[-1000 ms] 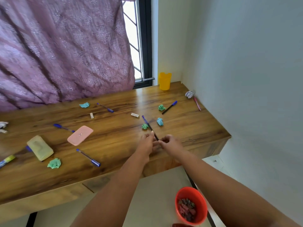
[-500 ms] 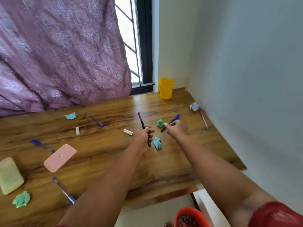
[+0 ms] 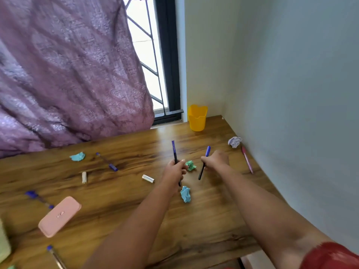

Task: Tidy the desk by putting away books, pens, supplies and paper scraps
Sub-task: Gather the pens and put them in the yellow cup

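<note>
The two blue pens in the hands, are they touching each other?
Apart. The head view shows bare desk and a green paper scrap between the left-hand pen and right-hand pen.

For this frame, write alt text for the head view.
Each hand grips a blue-capped pen above a wooden desk: left hand one pen, right hand another. Crumpled paper scraps, more pens, and a yellow cup in the corner surround them.

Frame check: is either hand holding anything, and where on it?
Both. The left hand grips a blue-capped pen on its lower barrel; the right hand holds another blue-capped pen around mid-barrel.
</note>
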